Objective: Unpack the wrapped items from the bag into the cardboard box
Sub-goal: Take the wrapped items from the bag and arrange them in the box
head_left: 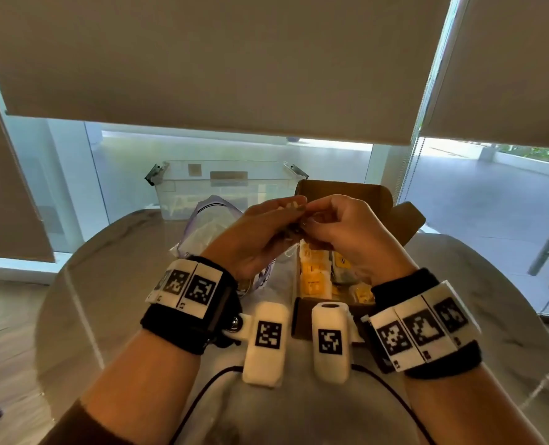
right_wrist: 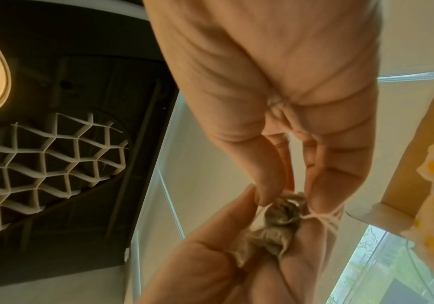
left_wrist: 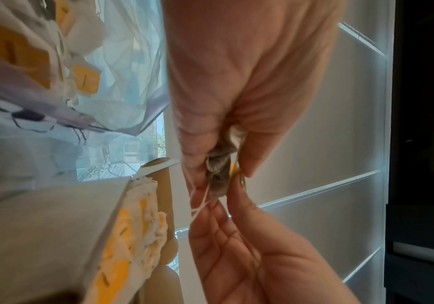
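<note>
Matt brown cardboard box (head_left: 340, 191), crinkled clear plastic bag (head_left: 202, 226), glossy marbled table (head_left: 475, 316), transparent plastic bin (head_left: 221, 187)

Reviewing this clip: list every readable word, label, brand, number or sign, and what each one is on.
No text can be read in any view.
Black-and-white square marker codes on the white wristbands: patterns only, no words.
Pale labels on the clear plastic storage bin: blurred, unreadable.
Yellow tags on the white wrapped items in the brown cardboard box: dark marks, too small to read.
Printing on the clear plastic zip bag: blurred.
</note>
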`<state>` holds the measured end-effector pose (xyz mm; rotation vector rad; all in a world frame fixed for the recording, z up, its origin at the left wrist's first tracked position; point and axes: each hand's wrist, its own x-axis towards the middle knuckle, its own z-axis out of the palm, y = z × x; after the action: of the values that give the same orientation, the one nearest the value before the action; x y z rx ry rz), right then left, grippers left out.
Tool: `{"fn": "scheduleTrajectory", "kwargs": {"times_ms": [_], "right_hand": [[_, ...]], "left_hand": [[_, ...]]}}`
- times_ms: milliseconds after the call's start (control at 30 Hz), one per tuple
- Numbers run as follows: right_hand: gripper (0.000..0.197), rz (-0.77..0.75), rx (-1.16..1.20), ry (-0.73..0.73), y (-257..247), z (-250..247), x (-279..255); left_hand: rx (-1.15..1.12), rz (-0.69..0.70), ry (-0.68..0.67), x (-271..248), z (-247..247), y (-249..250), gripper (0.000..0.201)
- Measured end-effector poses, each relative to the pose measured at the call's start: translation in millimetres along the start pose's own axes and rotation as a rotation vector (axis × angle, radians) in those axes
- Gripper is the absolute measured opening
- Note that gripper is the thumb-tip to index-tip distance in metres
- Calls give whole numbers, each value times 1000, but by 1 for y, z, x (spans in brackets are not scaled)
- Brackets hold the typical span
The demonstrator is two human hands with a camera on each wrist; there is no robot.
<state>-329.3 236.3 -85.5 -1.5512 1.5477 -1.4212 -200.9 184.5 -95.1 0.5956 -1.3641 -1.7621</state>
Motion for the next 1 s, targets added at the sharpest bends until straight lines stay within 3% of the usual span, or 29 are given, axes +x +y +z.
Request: {"fn": "scheduleTrajectory", "kwargs": {"times_ms": [200,400,467,567,700,833,967,1000], "right_hand": [[35,26,126,15,2,-2,2],[15,87,239,3,3,-4,3],[17,98,277,39,2,-5,3],[13,62,219,84,2,-5,4],[23,37,133,105,3,-12,3],[11,47,35,188,6,-21,3],[11,112,93,255,3,-37,4],[14,151,136,256,1,-42,4]], "left_hand": [[24,34,-13,-1,-2,-2,33],[28,66,5,2,-4,-4,35],[68,68,0,2,-3,-4,35],[189,68,30,1,-1,-6,36],[279,61,38,0,-2,-6,32],[291,78,66,-2,-8,-5,19],[644,110,186,1,-12,-9,3],[746,106,188,2,-12,-11,8]]}}
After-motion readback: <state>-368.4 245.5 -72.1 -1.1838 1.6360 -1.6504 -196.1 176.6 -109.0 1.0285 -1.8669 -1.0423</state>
